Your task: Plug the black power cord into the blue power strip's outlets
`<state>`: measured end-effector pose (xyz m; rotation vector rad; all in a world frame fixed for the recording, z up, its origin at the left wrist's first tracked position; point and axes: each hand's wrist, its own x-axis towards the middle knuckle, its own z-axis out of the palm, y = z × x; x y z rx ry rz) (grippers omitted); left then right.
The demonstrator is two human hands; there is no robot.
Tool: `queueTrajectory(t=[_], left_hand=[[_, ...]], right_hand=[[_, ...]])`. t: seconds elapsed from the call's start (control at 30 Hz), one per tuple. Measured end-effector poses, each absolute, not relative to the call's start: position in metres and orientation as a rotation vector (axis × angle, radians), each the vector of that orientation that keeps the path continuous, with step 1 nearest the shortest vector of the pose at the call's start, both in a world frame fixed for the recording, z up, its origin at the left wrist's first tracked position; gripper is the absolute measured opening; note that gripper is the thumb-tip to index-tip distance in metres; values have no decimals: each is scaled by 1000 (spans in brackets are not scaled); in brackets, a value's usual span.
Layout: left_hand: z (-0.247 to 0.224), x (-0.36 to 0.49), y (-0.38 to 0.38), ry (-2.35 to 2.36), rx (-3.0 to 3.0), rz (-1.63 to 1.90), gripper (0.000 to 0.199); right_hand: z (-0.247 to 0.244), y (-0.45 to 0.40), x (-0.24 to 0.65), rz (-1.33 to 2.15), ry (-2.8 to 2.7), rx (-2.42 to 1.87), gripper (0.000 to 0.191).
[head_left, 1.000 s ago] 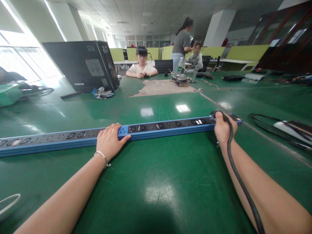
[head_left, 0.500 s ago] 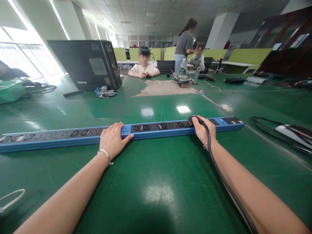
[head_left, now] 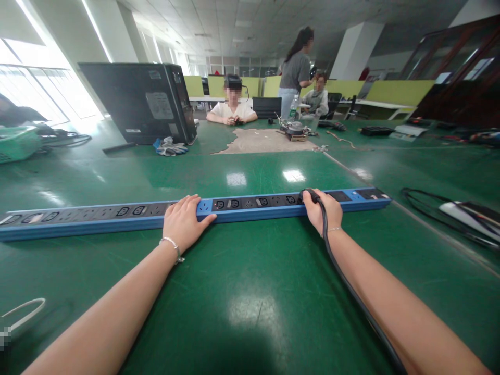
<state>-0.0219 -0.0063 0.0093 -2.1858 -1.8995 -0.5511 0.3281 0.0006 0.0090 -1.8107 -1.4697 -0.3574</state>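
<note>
A long blue power strip with a row of black sockets lies across the green table. My left hand holds the strip left of its middle, fingers over the top and thumb along the near side. Farther right, my right hand is closed around a black plug at the strip's socket face. Fingers partly cover the plug, so how deep it sits cannot be seen. Its black cable runs down along my right forearm.
A black computer case stands at the back left, with gloves beside it. Dark cables and a white object lie at the right. A white loop is at the lower left. Across the table sits a person.
My right hand has shifted slightly left with the plug, and the cable has swung left with it. My left hand stays on the power strip.
</note>
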Motion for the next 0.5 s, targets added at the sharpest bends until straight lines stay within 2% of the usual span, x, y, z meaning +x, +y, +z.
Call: queueTrajectory(t=[0.5], left_hand=[[8,-23,-6,-1894,-2191,-546,61]], right_hand=[[-10,-6,329,-498,-1440,-1856,46]])
